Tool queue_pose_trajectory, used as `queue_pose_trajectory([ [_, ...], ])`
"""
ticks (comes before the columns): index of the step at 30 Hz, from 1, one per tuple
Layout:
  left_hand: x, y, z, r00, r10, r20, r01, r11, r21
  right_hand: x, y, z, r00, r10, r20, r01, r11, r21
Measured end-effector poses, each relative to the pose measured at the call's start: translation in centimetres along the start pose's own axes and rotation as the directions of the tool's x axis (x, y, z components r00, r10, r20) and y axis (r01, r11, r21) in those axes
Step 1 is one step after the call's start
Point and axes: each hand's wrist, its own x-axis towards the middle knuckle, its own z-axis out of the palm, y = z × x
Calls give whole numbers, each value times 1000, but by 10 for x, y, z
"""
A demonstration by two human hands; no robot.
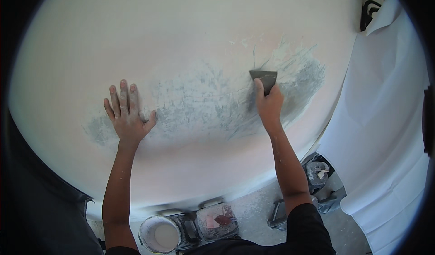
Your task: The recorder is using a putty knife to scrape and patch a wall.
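Observation:
Before me stands a broad, curved pale wall (190,24) with a long grey-white patch of scraped filler (195,96) across its middle. My left hand (128,116) lies flat on the wall at the patch's left end, fingers spread and dusted with white powder. Toward the right end, my right hand (270,102) grips a dark, flared putty knife (265,77), thumb laid along it. The blade's wide edge points up and appears to touch the surface. Darker grey filler spreads to the right of the knife.
Below the wall, a white bucket (161,234) holds pale material. Beside it, a dusty crate (217,221) carries pink and dark red pieces. A white sheet (380,119) hangs along the right. Near my right elbow sits a powder-covered container (317,173). Dark cloth (41,200) borders the lower left.

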Motion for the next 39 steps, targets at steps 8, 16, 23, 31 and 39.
queue_pose_trajectory([
  [8, 2, 0, -1, 1000, -8, 5, 8, 1000, 5, -1, -15, 2, 999, -41, 20, 39, 994, 105],
  [16, 1, -1, 0, 1000, 3, -6, -3, 1000, 13, 4, -8, 1, 999, 29, 18, -31, 996, 88],
  [23, -3, -5, -2, 1000, -5, 16, 5, 1000, 19, 0, -17, 7, 1000, 28, 6, -27, 997, -79],
  [31, 1, -4, -1, 1000, 6, 11, -6, 1000, 21, 18, 0, -3, 998, 60, 6, -59, 993, -105],
  [39, 0, -2, -1, 1000, 5, 19, -6, 1000, 9, 18, 0, 1, 993, -93, -77, 100, 992, 80],
])
